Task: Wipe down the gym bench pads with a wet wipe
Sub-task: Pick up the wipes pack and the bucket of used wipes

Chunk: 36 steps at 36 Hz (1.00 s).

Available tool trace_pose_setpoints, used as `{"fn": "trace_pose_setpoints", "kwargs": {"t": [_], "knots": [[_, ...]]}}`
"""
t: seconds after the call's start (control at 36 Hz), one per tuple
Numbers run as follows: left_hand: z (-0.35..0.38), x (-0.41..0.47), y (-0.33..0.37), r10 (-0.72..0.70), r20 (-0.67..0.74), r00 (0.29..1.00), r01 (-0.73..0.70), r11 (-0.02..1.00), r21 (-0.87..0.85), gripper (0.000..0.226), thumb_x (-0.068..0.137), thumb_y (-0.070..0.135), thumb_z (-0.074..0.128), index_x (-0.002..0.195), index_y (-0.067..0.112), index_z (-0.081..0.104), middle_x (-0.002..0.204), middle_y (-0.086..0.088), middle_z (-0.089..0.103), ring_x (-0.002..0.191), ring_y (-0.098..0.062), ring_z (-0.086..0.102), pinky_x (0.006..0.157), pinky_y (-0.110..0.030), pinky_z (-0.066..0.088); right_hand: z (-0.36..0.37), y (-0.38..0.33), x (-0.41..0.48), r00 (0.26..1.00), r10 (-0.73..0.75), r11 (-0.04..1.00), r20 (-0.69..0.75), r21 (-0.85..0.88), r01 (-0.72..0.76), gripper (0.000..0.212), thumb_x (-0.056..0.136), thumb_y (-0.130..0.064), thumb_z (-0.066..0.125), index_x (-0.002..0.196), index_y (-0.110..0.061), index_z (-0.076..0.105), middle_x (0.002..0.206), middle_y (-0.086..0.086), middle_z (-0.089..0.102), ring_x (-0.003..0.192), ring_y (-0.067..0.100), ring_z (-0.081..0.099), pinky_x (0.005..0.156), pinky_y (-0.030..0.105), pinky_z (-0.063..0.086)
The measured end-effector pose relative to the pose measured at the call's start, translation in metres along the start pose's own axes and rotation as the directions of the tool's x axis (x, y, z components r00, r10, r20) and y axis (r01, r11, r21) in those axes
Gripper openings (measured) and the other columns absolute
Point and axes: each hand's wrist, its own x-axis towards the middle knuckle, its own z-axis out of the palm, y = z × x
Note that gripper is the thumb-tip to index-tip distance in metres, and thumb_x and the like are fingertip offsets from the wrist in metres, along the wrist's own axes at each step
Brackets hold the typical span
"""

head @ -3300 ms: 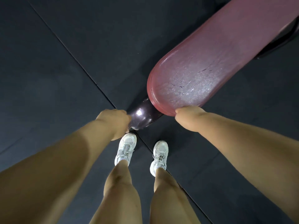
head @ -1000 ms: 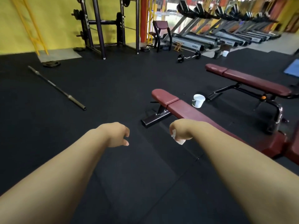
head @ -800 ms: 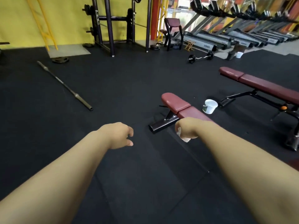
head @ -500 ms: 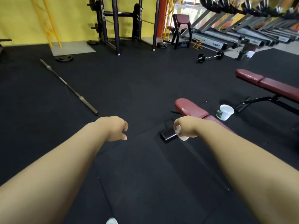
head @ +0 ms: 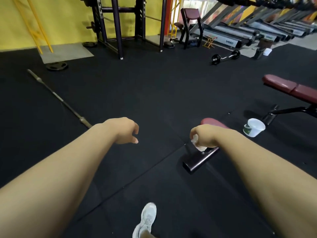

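The right hand [head: 204,136] is gripping a crumpled wipe [head: 197,145] near the maroon pad [head: 213,122], while the left hand [head: 123,130] is hovering loosely curled, empty.

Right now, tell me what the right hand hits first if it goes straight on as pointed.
Probably the end of the maroon bench pad just beyond the right hand, which grips the wet wipe. Depth is unclear; it could pass over it toward the floor mat.
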Motion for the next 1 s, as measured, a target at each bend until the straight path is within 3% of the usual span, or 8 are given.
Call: {"fn": "trace_pose_setpoints", "kwargs": {"t": [0.19, 0.33, 0.44, 0.56, 0.78, 0.92, 1.0], "knots": [[-0.064, 0.124, -0.072, -0.052, -0.03, 0.998, 0.053, 0.998, 0.023, 0.039, 0.086, 0.051, 0.056, 0.121, 0.032, 0.053, 0.117, 0.012, 0.056, 0.105, -0.015, 0.055, 0.084, -0.032, 0.047, -0.084, -0.007, 0.143, 1.0, -0.02, 1.0, -0.006, 0.008, 0.02, 0.044, 0.077, -0.001, 0.051, 0.115, -0.022, 0.058, 0.074, -0.02, 0.048, 0.086, 0.018, 0.056, 0.074, 0.027, 0.049], [-0.116, 0.208, -0.114, -0.052, -0.028, 0.998, 0.052, 0.999, -0.002, 0.039, 0.087, 0.051, 0.056, 0.121, 0.031, 0.053, 0.119, 0.01, 0.056, 0.106, -0.016, 0.054, 0.087, -0.034, 0.048, -0.15, -0.004, 0.236, 0.999, -0.029, 0.999, -0.033, 0.017, 0.029, 0.039, 0.077, -0.001, 0.052, 0.109, -0.024, 0.058, 0.069, -0.018, 0.049, 0.073, 0.013, 0.054, 0.064, 0.025, 0.047], [-0.147, 0.278, -0.142, -0.044, -0.014, 0.999, 0.044, 0.999, -0.012, 0.04, 0.087, 0.051, 0.056, 0.122, 0.032, 0.053, 0.119, 0.011, 0.056, 0.107, -0.016, 0.055, 0.088, -0.034, 0.048, -0.189, 0.007, 0.304, 0.999, -0.036, 0.998, -0.028, 0.041, 0.037, 0.037, 0.078, -0.006, 0.055, 0.108, -0.027, 0.059, 0.077, -0.015, 0.055, 0.085, 0.018, 0.059, 0.071, 0.028, 0.051], [-0.177, 0.352, -0.167, -0.027, -0.004, 1.0, 0.027, 1.0, 0.014, 0.04, 0.087, 0.051, 0.056, 0.122, 0.032, 0.053, 0.119, 0.011, 0.057, 0.107, -0.016, 0.055, 0.088, -0.034, 0.048, -0.22, 0.023, 0.371, 1.0, -0.01, 0.999, 0.008, 0.045, 0.01, 0.039, 0.076, -0.004, 0.055, 0.108, -0.026, 0.059, 0.076, -0.016, 0.054, 0.085, 0.019, 0.059, 0.074, 0.031, 0.052], [-0.25, 0.522, -0.192, 0.097, -0.005, 0.995, -0.096, 0.99, 0.102, 0.038, 0.088, 0.05, 0.055, 0.121, 0.03, 0.053, 0.12, 0.01, 0.056, 0.106, -0.017, 0.055, 0.084, -0.033, 0.048, -0.273, 0.071, 0.495, 0.992, 0.122, 0.983, 0.014, 0.137, -0.123, 0.036, 0.077, -0.007, 0.056, 0.106, -0.028, 0.06, 0.079, -0.015, 0.058, 0.089, 0.018, 0.061, 0.075, 0.031, 0.053], [-0.298, 0.624, -0.176, 0.215, 0.029, 0.976, -0.217, 0.966, 0.138, 0.035, 0.088, 0.05, 0.055, 0.118, 0.03, 0.054, 0.118, 0.009, 0.056, 0.104, -0.016, 0.055, 0.083, -0.032, 0.047, -0.301, 0.117, 0.547, 0.975, 0.222, 0.937, 0.027, 0.27, -0.221, 0.033, 0.077, -0.008, 0.056, 0.102, -0.029, 0.058, 0.076, -0.014, 0.058, 0.081, 0.015, 0.061, 0.066, 0.027, 0.051], [-0.324, 0.677, -0.153, 0.283, 0.059, 0.957, -0.289, 0.944, 0.157, 0.036, 0.089, 0.048, 0.055, 0.12, 0.03, 0.053, 0.119, 0.009, 0.057, 0.105, -0.016, 0.056, 0.083, -0.031, 0.047, -0.311, 0.149, 0.566, 0.959, 0.276, 0.898, 0.068, 0.338, -0.282, 0.032, 0.074, -0.006, 0.056, 0.097, -0.029, 0.057, 0.077, -0.015, 0.056, 0.085, 0.017, 0.061, 0.071, 0.03, 0.051]]}}
